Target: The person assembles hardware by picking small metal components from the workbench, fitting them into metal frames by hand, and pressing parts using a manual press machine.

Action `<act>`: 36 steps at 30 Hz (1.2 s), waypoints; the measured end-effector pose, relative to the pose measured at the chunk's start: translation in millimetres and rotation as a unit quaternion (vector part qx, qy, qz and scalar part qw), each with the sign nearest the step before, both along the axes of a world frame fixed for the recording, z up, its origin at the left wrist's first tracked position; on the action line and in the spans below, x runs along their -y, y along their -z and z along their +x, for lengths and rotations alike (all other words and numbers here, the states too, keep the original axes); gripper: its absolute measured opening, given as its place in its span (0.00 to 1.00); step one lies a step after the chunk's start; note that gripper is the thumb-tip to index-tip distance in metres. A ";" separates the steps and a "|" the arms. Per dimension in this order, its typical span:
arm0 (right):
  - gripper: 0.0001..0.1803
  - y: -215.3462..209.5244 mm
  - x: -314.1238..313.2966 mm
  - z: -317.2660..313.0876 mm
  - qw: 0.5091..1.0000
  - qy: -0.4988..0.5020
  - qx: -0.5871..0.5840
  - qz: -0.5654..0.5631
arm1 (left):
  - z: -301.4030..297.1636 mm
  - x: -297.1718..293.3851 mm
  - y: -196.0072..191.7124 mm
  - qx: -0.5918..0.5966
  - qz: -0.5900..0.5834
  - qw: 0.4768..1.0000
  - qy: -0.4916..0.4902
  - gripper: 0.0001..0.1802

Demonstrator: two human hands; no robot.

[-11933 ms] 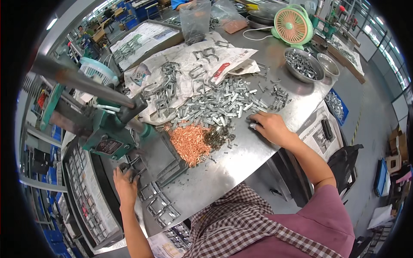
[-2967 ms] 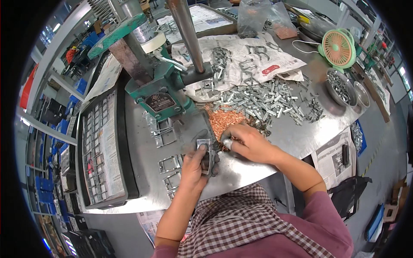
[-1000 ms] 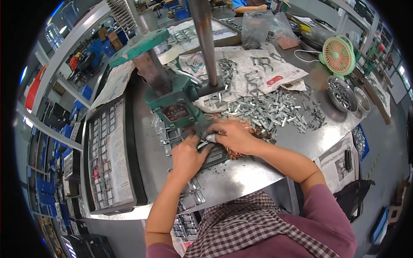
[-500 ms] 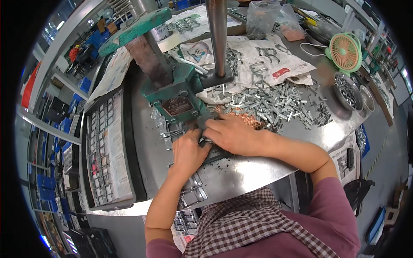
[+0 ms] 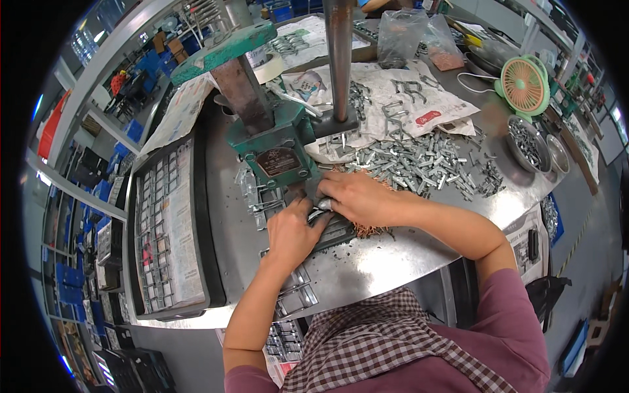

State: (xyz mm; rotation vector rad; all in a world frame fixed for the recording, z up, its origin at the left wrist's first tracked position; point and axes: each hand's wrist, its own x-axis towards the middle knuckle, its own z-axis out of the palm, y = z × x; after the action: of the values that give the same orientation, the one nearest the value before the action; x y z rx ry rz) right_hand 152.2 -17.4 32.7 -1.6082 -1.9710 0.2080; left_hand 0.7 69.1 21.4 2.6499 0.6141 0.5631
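At your twelve o'clock, on the green press, sits a small dark nameplate (image 5: 280,161), shield-shaped with pale edging. At one o'clock two clear plastic bags (image 5: 419,36) stand together at the bench's far edge. Between them and you lies a white printed sheet (image 5: 419,105) bearing a small red label (image 5: 428,118).

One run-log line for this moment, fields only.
left hand: on metal part at press base | right hand: on same part | green hand press: upright behind | metal clips: heaped right
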 end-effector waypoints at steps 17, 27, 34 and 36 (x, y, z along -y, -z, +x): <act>0.17 17.0 6.2 -8.7 0.990 0.119 -0.073 0.027 | 5.6 -11.1 6.9 0.007 -0.003 0.999 -0.036 0.18; 0.22 -128.2 38.9 7.7 0.855 0.052 -0.332 0.395 | 4.3 -24.9 28.9 0.123 0.013 0.992 -0.026 0.15; 0.39 -187.0 50.2 -8.0 0.816 -0.143 -0.508 0.237 | 0.6 -24.1 31.5 0.154 0.051 0.987 -0.018 0.16; 0.39 -187.7 67.4 -7.8 0.927 -0.133 -0.339 0.094 | 1.7 -24.7 31.1 0.108 0.046 0.993 -0.026 0.18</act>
State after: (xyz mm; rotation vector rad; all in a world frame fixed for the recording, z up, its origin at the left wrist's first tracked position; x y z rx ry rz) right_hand 144.3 -84.7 220.4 -0.9559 -1.5848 0.5776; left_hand 2.4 93.8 -9.8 2.6151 0.6061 0.8982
